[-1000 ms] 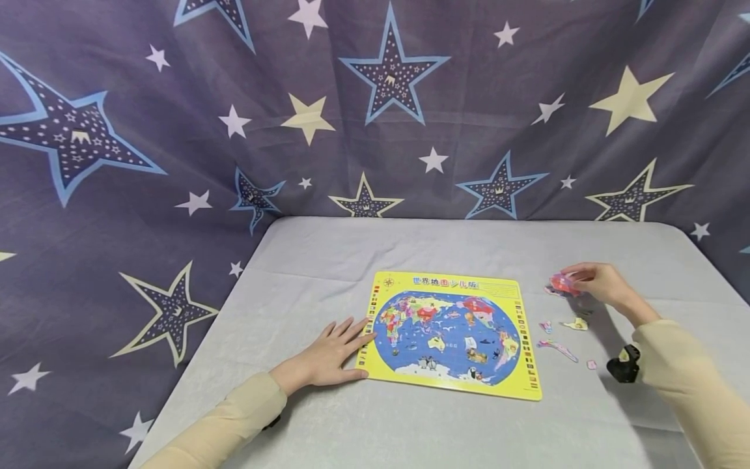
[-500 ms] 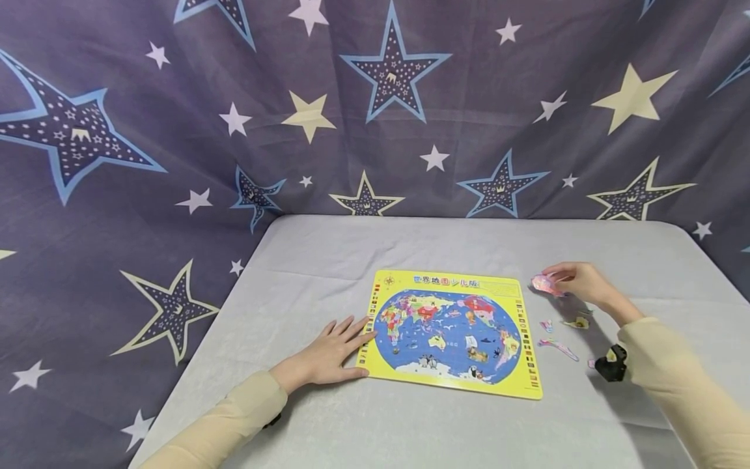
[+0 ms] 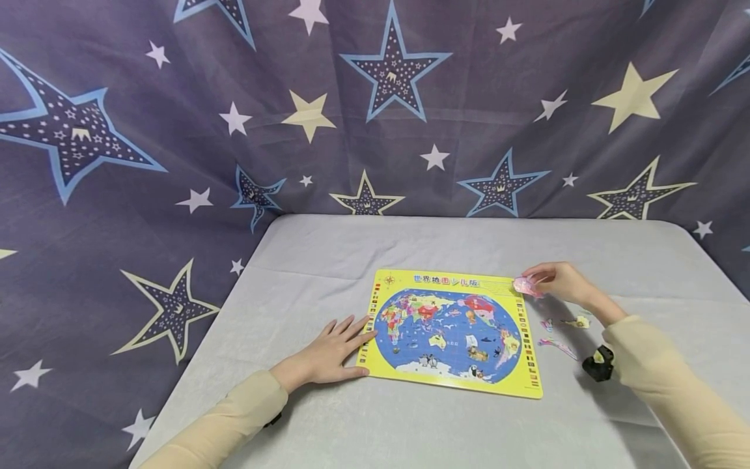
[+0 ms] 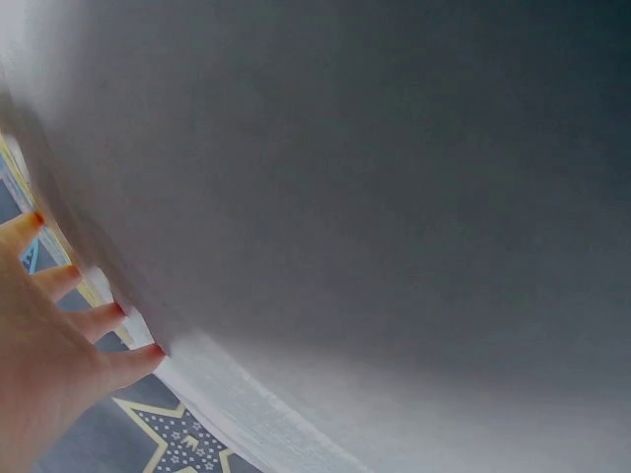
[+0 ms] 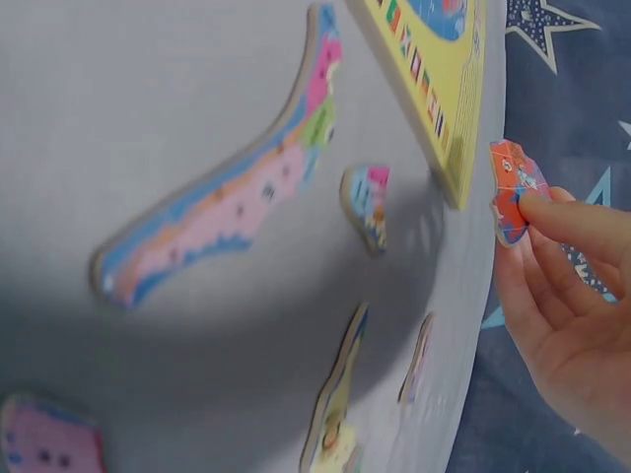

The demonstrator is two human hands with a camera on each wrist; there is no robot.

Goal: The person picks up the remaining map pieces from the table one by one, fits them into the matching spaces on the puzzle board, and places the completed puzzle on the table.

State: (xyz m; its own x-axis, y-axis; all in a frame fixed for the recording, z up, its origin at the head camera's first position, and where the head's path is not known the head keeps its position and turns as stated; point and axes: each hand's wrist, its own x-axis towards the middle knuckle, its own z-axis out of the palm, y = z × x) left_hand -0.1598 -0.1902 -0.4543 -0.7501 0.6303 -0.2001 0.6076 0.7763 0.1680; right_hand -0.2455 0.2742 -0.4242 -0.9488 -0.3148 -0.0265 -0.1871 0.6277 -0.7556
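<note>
Star-patterned cloth [image 3: 351, 153]: hangs upright beyond the map board, dark purple-grey with blue, cream and white stars
Table [image 3: 328, 254]: pale grey cover, under the map board and reaching past it on every side
Map board [image 3: 451, 387]: flat, yellow border round a blue oval world map, Chinese title along its far edge, flags down both sides
Left hand [image 3: 333, 355]: fingers spread, fingertips at the map board's left edge
Right hand [image 3: 559, 283]: thumb and fingers pinch a puzzle piece by the map board's far right corner
Held piece [image 5: 511, 192]: raised off the table just beside that corner of the map board, red in the right wrist view
Curved strip [image 3: 558, 347]: lies right of the map board, pink and blue
Yellow piece [image 3: 580, 322]: right of the map board, farther out than the small piece
Pink piece [image 5: 51, 436]: apart from the map board, partly cut off
Small piece [image 3: 547, 324]: nearest the map board's right edge
</note>
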